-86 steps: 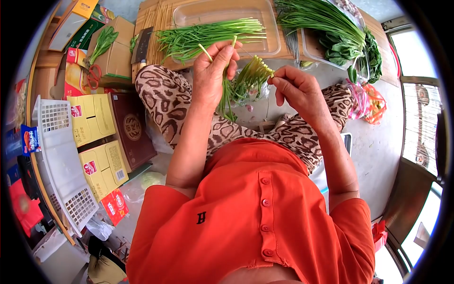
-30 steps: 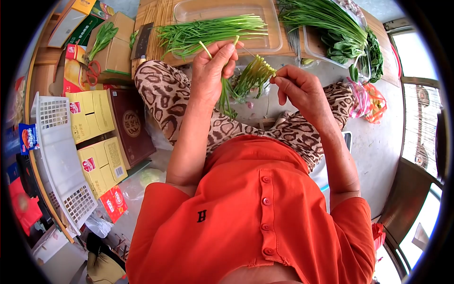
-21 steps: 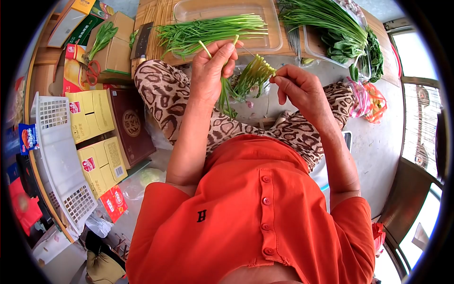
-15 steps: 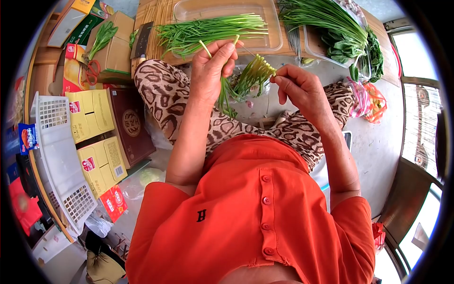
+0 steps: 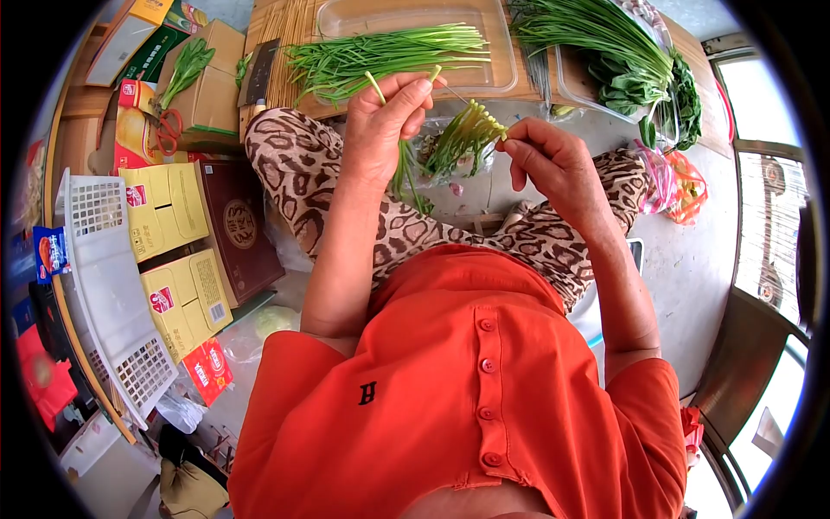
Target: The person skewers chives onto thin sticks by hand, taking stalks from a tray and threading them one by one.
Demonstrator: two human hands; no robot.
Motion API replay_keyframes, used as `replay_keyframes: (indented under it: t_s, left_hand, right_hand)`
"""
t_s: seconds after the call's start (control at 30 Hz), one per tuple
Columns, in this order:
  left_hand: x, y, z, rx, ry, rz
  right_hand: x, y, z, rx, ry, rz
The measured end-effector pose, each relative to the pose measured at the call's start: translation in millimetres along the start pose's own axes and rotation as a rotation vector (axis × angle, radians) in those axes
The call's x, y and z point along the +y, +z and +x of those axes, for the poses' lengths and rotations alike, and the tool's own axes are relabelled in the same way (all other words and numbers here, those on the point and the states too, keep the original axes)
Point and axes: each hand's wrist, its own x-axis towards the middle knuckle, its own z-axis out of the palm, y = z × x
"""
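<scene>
At upper centre, the left hand [image 5: 380,130] pinches stems [image 5: 375,89] left of the slanting bunch [image 5: 458,143]; the nearer right hand [image 5: 553,158] pinches its lower-right end.

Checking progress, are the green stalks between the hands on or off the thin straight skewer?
On: the stalks hang in a row along the skewer.

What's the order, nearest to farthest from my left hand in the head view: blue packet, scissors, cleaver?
1. Cleaver, ahead and left of the left hand.
2. Red-handled scissors, farther left, by the cardboard box.
3. Blue packet, farthest left, beside the white basket.
</scene>
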Motion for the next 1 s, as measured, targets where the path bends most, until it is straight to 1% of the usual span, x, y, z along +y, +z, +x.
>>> replay_keyframes:
  t_s: [0.23,0.3,0.43,0.5,0.53,0.6,0.63,0.67,0.73,0.77,0.8,0.87,0.9,0.93,1.0]
  left_hand:
    - [2,0,-2,-0.040,-0.013,0.030]
    - [-1,5,-5,-0.101,-0.074,0.135]
    - [-6,11,-5,-0.070,-0.048,0.129]
    - [-13,12,0,-0.001,0.148,0.282]
    - [-14,10,2,0.002,0.148,0.284]
    - [-13,4,5,0.069,0.273,0.456]
    - [-6,2,1,0.089,0.122,0.436]
    - [-8,-1,2,0.088,0.121,0.435]
    - [-9,-3,6,0.016,0.210,0.523]
    - [-10,-2,5,-0.054,0.127,0.420]
    - [-4,4,4,-0.052,0.128,0.420]
    - [9,15,3,-0.192,0.036,-0.192]
    - [8,15,4,-0.180,0.076,-0.131]
    - [5,10,7,-0.180,0.079,-0.128]
    - [-1,1,12,-0.153,0.106,-0.027]
  right_hand:
    - [4,-1,0,-0.009,-0.047,0.022]
    - [-6,1,2,0.007,-0.026,0.014]
    - [-7,3,7,0.040,-0.003,0.026]
    - [-6,2,8,0.032,0.006,0.062]
    - [-4,2,9,0.024,0.018,0.102]
    - [1,1,9,0.019,0.034,0.102]
    - [5,-1,8,0.017,0.052,0.100]
    - [9,-1,8,0.018,0.053,0.099]
    - [15,-2,8,0.042,0.069,0.111]
    - [17,-3,8,0.041,0.068,0.111]
    - [18,-5,8,0.042,0.088,0.128]
    - [17,-7,10,0.041,0.096,0.143]
    - [16,-7,11,0.040,0.099,0.157]
    - [15,-8,10,0.041,0.103,0.170]
    - [13,-8,10,0.039,0.096,0.169]
